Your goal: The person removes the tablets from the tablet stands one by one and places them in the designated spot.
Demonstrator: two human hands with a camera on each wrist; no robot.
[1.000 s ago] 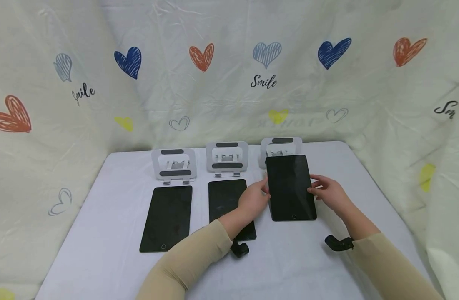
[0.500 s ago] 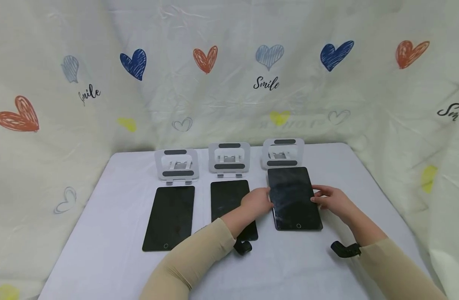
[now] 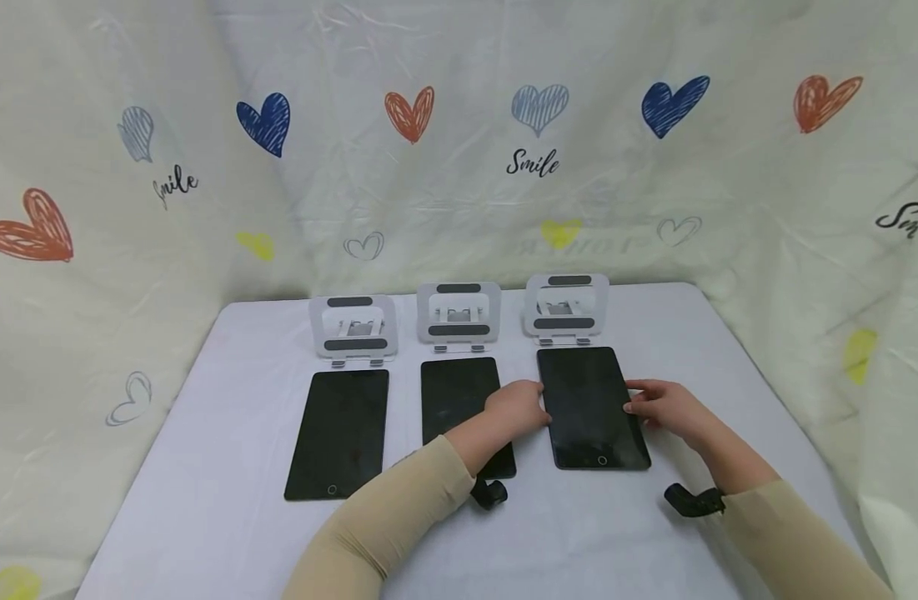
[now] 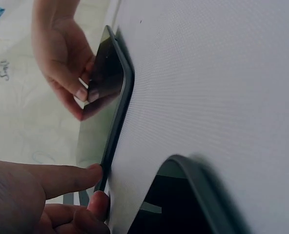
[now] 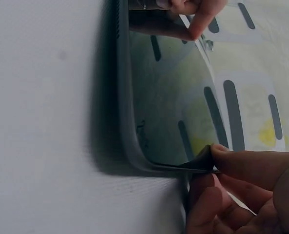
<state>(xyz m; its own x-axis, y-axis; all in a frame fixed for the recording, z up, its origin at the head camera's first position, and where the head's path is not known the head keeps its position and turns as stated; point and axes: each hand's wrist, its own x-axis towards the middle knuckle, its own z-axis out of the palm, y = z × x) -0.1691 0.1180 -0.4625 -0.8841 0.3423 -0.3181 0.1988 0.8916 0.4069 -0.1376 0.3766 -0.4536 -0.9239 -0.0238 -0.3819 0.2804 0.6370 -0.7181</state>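
Both hands grip a black tablet [image 3: 594, 408] by its long sides, screen up, low over the table at the right of the row. My left hand [image 3: 516, 408] pinches its left edge, the forearm crossing over a middle tablet [image 3: 454, 392]. On the opposite edge, my right hand [image 3: 669, 410] has its thumb on top and fingers below, as the right wrist view shows on the tablet [image 5: 164, 107]. Directly behind the held tablet stands a white stand [image 3: 566, 323] with dark grey pads. The left wrist view shows a narrow shadowed gap under part of the tablet's rim [image 4: 120, 107].
A third tablet [image 3: 338, 433] lies screen up at the left. Behind the other two tablets are a middle stand [image 3: 459, 331] and a left stand [image 3: 356, 344]. A white cloth covers the table [image 3: 218, 400]; a heart-printed curtain [image 3: 459, 200] hangs at the back and sides.
Both hands have lowered the tablet and drawn it toward the person, slightly right. It now sits in front of the right stand, which it partly covered before. The other tablets stay put.
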